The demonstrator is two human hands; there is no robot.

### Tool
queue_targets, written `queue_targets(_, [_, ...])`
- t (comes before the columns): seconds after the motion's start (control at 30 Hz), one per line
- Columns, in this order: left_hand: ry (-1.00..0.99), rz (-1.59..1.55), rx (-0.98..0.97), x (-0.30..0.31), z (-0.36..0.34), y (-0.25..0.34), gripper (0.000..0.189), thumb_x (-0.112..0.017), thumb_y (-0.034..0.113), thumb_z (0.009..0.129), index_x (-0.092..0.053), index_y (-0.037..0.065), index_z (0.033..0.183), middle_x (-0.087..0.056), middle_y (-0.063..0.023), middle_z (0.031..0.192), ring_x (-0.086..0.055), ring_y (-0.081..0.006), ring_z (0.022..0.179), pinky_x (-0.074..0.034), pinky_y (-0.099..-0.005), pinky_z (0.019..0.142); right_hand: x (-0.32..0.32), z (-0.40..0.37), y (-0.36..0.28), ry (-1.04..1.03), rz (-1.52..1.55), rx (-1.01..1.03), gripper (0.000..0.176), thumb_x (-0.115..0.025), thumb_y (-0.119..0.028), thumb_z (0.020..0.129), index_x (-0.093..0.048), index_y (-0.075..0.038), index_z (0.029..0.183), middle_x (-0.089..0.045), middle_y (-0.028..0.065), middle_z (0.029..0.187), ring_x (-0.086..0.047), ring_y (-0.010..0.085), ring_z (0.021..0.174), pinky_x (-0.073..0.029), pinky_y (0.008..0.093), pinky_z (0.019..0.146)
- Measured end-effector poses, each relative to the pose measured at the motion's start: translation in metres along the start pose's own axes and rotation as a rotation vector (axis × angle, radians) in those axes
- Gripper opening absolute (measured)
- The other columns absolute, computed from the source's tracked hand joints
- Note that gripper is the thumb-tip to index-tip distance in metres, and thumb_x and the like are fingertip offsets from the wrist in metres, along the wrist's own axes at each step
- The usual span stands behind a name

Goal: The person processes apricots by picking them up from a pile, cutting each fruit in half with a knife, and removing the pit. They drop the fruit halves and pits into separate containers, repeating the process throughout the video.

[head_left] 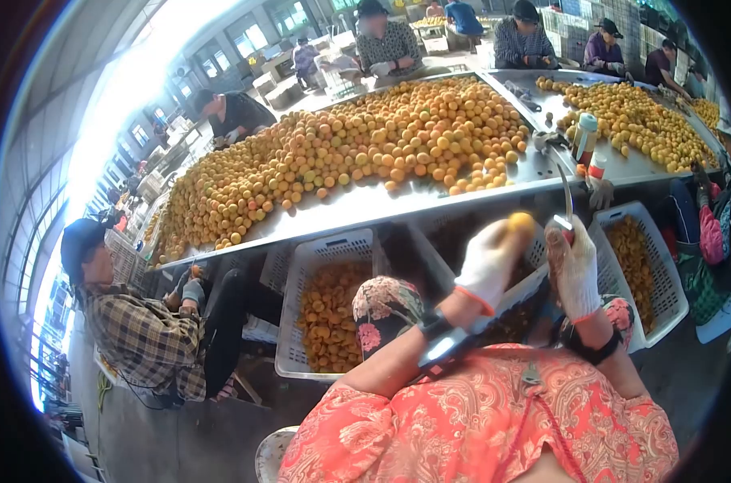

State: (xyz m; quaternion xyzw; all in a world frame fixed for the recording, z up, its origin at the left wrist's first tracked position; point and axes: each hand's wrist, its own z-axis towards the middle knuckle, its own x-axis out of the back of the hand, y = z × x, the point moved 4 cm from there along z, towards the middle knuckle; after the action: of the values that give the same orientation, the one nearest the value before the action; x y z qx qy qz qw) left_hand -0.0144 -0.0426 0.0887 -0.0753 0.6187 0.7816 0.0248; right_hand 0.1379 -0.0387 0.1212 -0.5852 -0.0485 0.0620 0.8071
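In my gloved left hand [492, 264] is a whole orange apricot [521, 221], pinched between the fingertips and slightly blurred. My gloved right hand [577, 274] grips a small knife [567, 189] with its thin curved blade pointing up; a bit of red handle shows at the fist. The two hands are apart, side by side above my lap. Beneath them a white plastic crate [506, 302] is partly hidden by my arms. Just beyond, a metal sorting table [333, 224] carries a big heap of whole apricots [365, 145].
A crate of apricot halves [331, 314] stands to my left, another crate [663, 282] to my right. A bottle [584, 138] and a red-and-white container [596, 167] stand by the table's edge. A co-worker in a checked shirt [144, 338] sits at left; several others work around the tables.
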Motion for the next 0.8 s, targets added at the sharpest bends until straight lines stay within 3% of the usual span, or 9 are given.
queue_targets(0.03, [-0.105,0.195,-0.119,-0.006,-0.003,0.006,0.031,-0.061,0.022,0.097,-0.062,-0.001,0.117,-0.067,-0.0091,0.109,-0.064,-0.016,0.093,-0.049,-0.0272,0.083,-0.003,0.002,-0.005,0.001,-0.154,0.055,0.023,-0.061,-0.028,0.099,-0.056,-0.006,0.1,-0.048,-0.005,0.072,-0.04,-0.0005,0.06,-0.03,0.017,0.049])
queue_targets(0.07, [-0.169,0.414,-0.29,-0.006,-0.005,0.013,0.038,-0.064,0.012,0.093,-0.055,-0.002,0.128,-0.064,-0.011,0.116,-0.061,-0.0159,0.102,-0.049,-0.0282,0.089,-0.008,0.004,0.004,-0.027,0.033,-0.002,0.024,-0.062,-0.03,0.099,-0.055,-0.008,0.104,-0.048,-0.0052,0.07,-0.041,-0.0006,0.055,-0.029,0.0164,0.045])
queue_targets(0.1, [-0.163,0.41,-0.292,-0.005,-0.006,0.017,0.038,-0.064,0.012,0.093,-0.055,-0.002,0.128,-0.064,-0.011,0.116,-0.061,-0.0159,0.102,-0.049,-0.0282,0.089,-0.01,0.005,0.001,-0.033,0.029,-0.001,0.024,-0.062,-0.03,0.099,-0.055,-0.008,0.104,-0.048,-0.0052,0.07,-0.041,-0.0006,0.055,-0.029,0.0164,0.045])
queue_targets(0.17, [-0.131,0.174,-0.16,0.002,-0.007,0.017,0.049,-0.064,0.005,0.091,-0.048,-0.001,0.137,-0.063,-0.0133,0.12,-0.06,-0.0153,0.106,-0.049,-0.0292,0.093,-0.02,0.004,0.006,-0.148,0.232,-0.268,0.027,-0.063,-0.031,0.097,-0.054,-0.009,0.109,-0.048,-0.0055,0.069,-0.041,-0.0002,0.05,-0.028,0.017,0.041])
queue_targets(0.2, [-0.135,0.238,-0.209,0.007,-0.006,0.014,0.057,-0.064,0.002,0.09,-0.041,-0.001,0.142,-0.061,-0.0159,0.124,-0.059,-0.0176,0.113,-0.048,-0.0302,0.097,-0.021,0.007,0.016,-0.157,0.252,-0.286,0.031,-0.064,-0.033,0.096,-0.053,-0.01,0.113,-0.049,-0.0057,0.069,-0.04,0.0004,0.045,-0.027,0.0177,0.038])
queue_targets(0.37, [-0.189,0.364,-0.292,0.018,-0.005,0.009,0.056,-0.063,0.002,0.091,-0.041,-0.002,0.142,-0.06,-0.0177,0.128,-0.057,-0.0202,0.12,-0.046,-0.0306,0.099,-0.04,0.016,0.02,-0.222,0.335,-0.383,0.028,-0.062,-0.035,0.097,-0.055,-0.011,0.11,-0.048,-0.0066,0.066,-0.036,0.0013,0.042,-0.025,0.0176,0.037])
queue_targets(0.43, [-0.17,0.26,-0.31,0.021,-0.004,0.005,0.052,-0.058,0.002,0.093,-0.041,-0.002,0.143,-0.06,-0.0177,0.128,-0.057,-0.0196,0.118,-0.045,-0.0304,0.1,-0.045,0.015,0.022,-0.229,0.374,-0.547,0.024,-0.061,-0.034,0.097,-0.056,-0.012,0.106,-0.049,-0.0063,0.066,-0.038,0.002,0.041,-0.027,0.0183,0.036])
queue_targets(0.67, [-0.105,-0.008,-0.165,0.025,0.005,-0.018,0.042,-0.045,0.005,0.1,-0.045,-0.001,0.141,-0.06,-0.0121,0.128,-0.056,-0.0165,0.116,-0.044,-0.0287,0.099,-0.064,0.018,0.039,-0.031,0.482,-0.444,0.018,-0.059,-0.03,0.099,-0.059,-0.012,0.1,-0.056,-0.0046,0.071,-0.049,0.0046,0.045,-0.035,0.0188,0.037])
queue_targets(0.8, [-0.088,-0.074,-0.125,0.026,0.007,-0.026,0.043,-0.047,0.004,0.098,-0.045,-0.001,0.141,-0.06,-0.0138,0.128,-0.056,-0.0162,0.117,-0.044,-0.0287,0.099,-0.06,0.023,0.05,0.011,0.487,-0.365,0.02,-0.06,-0.03,0.099,-0.061,-0.01,0.102,-0.057,-0.0046,0.072,-0.051,0.0041,0.049,-0.037,0.0188,0.04])
